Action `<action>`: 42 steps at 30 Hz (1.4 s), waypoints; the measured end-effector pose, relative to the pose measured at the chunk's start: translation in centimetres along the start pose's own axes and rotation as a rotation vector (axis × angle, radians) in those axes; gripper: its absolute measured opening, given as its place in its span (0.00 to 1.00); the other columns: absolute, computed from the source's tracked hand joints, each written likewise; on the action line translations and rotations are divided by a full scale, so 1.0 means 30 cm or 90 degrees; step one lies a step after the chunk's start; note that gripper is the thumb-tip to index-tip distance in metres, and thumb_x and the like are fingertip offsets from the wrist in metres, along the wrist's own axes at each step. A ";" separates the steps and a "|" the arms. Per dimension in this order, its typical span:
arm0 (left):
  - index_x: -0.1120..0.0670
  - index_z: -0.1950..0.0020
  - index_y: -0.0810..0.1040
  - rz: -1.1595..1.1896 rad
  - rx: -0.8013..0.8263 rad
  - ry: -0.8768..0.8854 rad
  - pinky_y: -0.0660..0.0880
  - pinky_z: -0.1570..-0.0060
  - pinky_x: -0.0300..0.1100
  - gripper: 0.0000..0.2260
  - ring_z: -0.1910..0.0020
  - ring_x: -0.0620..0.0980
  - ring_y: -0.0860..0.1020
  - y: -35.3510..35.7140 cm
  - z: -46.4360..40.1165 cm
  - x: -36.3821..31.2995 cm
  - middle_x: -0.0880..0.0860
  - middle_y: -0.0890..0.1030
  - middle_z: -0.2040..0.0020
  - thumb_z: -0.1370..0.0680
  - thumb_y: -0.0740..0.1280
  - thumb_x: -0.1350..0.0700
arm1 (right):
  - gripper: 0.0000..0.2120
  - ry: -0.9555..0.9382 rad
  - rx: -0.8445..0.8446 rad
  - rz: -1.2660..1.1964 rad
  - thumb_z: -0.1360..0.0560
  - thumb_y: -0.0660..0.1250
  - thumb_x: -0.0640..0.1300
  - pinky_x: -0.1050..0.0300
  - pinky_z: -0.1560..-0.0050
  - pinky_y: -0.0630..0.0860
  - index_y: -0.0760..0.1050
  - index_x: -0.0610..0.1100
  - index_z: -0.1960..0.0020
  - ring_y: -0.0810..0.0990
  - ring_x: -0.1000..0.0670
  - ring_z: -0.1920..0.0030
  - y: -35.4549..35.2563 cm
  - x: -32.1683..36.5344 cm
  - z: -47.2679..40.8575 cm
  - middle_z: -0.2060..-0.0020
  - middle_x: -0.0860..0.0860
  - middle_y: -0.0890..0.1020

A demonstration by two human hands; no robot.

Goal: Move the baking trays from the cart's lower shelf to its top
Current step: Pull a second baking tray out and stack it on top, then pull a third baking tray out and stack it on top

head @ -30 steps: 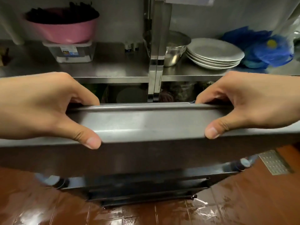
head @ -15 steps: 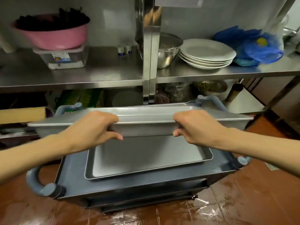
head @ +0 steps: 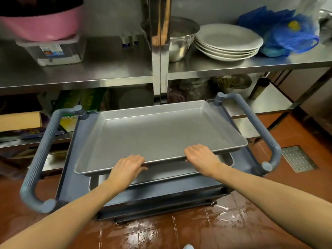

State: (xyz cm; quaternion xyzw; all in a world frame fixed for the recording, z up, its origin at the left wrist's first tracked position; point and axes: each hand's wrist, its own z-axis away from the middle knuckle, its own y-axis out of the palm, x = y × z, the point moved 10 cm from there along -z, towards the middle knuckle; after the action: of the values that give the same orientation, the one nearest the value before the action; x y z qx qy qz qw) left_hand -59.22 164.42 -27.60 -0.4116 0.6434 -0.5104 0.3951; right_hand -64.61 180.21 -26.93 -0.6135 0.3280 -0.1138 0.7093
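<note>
Both hands, the left hand [head: 128,168] and the right hand [head: 201,157], grip the near edge of a baking tray [head: 158,133] with closed fingers. It is above a second tray [head: 167,174] lying on the cart's top [head: 161,190]. Behind stand plates [head: 228,42] on a shelf [head: 107,72].

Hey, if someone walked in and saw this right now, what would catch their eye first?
Most likely the big metal baking tray at centre, held by its near edge in the left hand and right hand just above a second tray on the grey cart's top. Next, the pink basin at upper left and the blue plastic bag beside the stacked white plates on the steel shelf behind.
</note>
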 end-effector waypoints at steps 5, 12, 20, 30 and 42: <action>0.57 0.63 0.76 -0.002 0.086 -0.052 0.74 0.73 0.43 0.14 0.68 0.57 0.80 0.178 0.017 0.033 0.55 0.80 0.66 0.34 0.81 0.54 | 0.13 0.009 0.125 -0.058 0.36 0.71 0.32 0.52 0.62 0.75 0.75 0.39 0.54 0.82 0.42 0.59 0.181 0.069 -0.001 0.59 0.42 0.82; 0.54 0.56 0.76 0.048 0.202 -0.213 0.71 0.59 0.47 0.16 0.52 0.55 0.79 0.373 0.062 0.124 0.53 0.82 0.54 0.26 0.70 0.41 | 0.12 0.073 0.236 -0.128 0.27 0.63 0.30 0.50 0.59 0.70 0.73 0.38 0.45 0.80 0.40 0.50 0.364 0.100 -0.001 0.49 0.42 0.81; 0.53 0.56 0.78 0.211 0.240 -0.290 0.68 0.60 0.41 0.21 0.53 0.51 0.75 0.451 0.117 0.169 0.51 0.78 0.55 0.35 0.76 0.38 | 0.12 0.110 0.310 -0.275 0.21 0.63 0.48 0.48 0.49 0.76 0.77 0.40 0.45 0.80 0.41 0.48 0.407 0.079 0.009 0.47 0.41 0.82; 0.50 0.52 0.76 0.335 0.220 -0.095 0.69 0.60 0.41 0.09 0.62 0.45 0.73 0.416 0.221 -0.125 0.49 0.80 0.58 0.21 0.61 0.47 | 0.09 -0.108 0.177 -0.468 0.22 0.58 0.47 0.48 0.58 0.74 0.74 0.44 0.51 0.79 0.43 0.57 0.290 0.488 0.113 0.56 0.45 0.81; 0.51 0.44 0.80 0.401 0.446 -0.275 0.78 0.49 0.45 0.11 0.54 0.47 0.82 0.811 0.439 -0.031 0.50 0.84 0.53 0.22 0.67 0.47 | 0.17 0.024 0.455 -0.560 0.23 0.63 0.52 0.49 0.45 0.77 0.73 0.46 0.37 0.80 0.46 0.48 0.736 0.592 0.158 0.47 0.47 0.83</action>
State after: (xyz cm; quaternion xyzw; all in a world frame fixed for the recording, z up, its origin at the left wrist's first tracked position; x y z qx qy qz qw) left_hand -49.74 164.34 -53.61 -0.1369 0.4302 -0.4549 0.7676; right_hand -53.59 178.86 -53.43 -0.4116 -0.0045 -0.5136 0.7528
